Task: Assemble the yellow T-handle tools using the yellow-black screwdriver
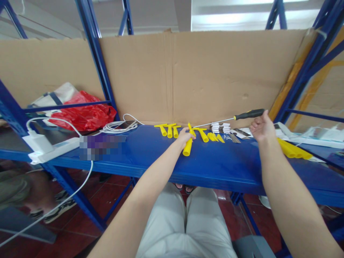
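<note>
My left hand (185,134) is closed around a yellow T-shaped plastic handle (187,147), its wide hollow end facing me. My right hand (262,127) grips the butt of a long screwdriver (248,114) between its fingertips. The screwdriver's shaft runs left, nearly level, down to the head of the held handle; its tip is hidden there. Several more T-shaped handles (169,131) stand left of my left hand, and another yellow handle (204,135) lies just right of it. Small yellow wedge-shaped pieces (213,137) lie farther right.
Stacked white packets with dark bands (220,128) and thin flat blades (235,138) lie at the back of the blue shelf (215,161). Yellow tubes (294,149) rest at right. Coiled white cable (118,127), a power strip (57,148) and a red bag (83,111) are at left. Cardboard (215,71) stands behind.
</note>
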A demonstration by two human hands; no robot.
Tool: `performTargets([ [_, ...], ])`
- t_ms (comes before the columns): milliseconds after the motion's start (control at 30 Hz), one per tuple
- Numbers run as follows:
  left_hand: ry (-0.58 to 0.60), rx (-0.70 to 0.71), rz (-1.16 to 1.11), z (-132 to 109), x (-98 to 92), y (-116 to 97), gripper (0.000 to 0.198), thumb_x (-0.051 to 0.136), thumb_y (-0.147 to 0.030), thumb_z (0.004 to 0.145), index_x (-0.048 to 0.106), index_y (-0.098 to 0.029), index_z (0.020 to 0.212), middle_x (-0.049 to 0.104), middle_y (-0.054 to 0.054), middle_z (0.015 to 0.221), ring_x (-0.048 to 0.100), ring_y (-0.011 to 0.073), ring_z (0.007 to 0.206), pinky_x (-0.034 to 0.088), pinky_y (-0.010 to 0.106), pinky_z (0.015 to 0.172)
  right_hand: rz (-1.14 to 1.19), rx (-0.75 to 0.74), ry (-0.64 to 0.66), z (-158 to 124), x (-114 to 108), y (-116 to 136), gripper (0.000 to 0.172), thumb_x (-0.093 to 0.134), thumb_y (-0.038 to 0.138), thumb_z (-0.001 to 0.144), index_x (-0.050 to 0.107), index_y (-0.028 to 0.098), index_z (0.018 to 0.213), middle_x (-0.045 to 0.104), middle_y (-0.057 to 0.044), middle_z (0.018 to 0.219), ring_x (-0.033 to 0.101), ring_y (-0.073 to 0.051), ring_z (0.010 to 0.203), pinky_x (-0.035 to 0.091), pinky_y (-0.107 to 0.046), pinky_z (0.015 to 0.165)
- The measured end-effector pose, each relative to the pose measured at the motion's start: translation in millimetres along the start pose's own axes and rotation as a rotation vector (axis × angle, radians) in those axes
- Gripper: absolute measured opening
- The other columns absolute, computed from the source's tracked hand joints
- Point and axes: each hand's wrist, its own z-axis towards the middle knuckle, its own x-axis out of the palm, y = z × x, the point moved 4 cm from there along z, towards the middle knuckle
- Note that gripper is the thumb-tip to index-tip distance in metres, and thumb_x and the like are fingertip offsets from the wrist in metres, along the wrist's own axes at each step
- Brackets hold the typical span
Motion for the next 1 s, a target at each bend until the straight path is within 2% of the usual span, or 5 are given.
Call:
performTargets([
  [167,0.006,-0.007,-0.007,3,-1.0,2,0.073,0.069,0.008,0.059,0.053,-0.016,0.126,0.070,0.004,0.078,0.062,0.0131,0.056,0.046,0.021,0.051,0.033,0.000,-0.078,-2,-1,1,0.042,0.047,0.028,0.094,0.026,0.021,0.058,0.024,0.008,0.042,0.023,-0.007,0.035,0.020,-0.018,0.032],
  [300,0.015,-0.010,0.008,3,-0.3,2,0.075,0.064,0.010,0.059,0.051,-0.017,0.128,0.070,0.004,0.078,0.063,0.0131,0.058,0.046,0.021,0.052,0.055,-0.028,-0.027,-4,3,3,0.037,0.046,0.031,0.095,0.038,0.020,0.060,0.020,0.009,0.041,0.021,-0.007,0.034,0.020,-0.017,0.033],
  [533,0.013,-0.017,0.018,2,0.3,1,0.073,0.064,0.009,0.060,0.051,-0.017,0.127,0.071,0.004,0.076,0.062,0.0136,0.055,0.046,0.021,0.052,0.099,-0.020,-0.105,-8,5,4,0.039,0.036,0.029,0.100,0.045,0.018,0.064,0.045,0.005,0.048,0.044,-0.006,0.040,0.033,-0.016,0.037],
  [700,0.010,-0.016,-0.001,2,0.9,1,0.072,0.063,0.011,0.061,0.051,-0.017,0.126,0.068,0.002,0.073,0.063,0.0133,0.058,0.044,0.019,0.050,0.064,-0.031,-0.067,-4,3,2,0.042,0.041,0.034,0.099,0.038,0.018,0.060,0.033,0.007,0.045,0.029,-0.005,0.036,0.024,-0.016,0.034],
  [1000,0.009,-0.025,-0.004,2,-0.9,2,0.075,0.065,0.008,0.059,0.051,-0.017,0.128,0.072,0.005,0.082,0.066,0.0154,0.061,0.047,0.022,0.055,0.028,-0.047,-0.059,3,-4,2,0.043,0.058,0.030,0.083,0.025,0.020,0.059,0.022,0.008,0.043,0.022,-0.007,0.035,0.020,-0.018,0.033],
])
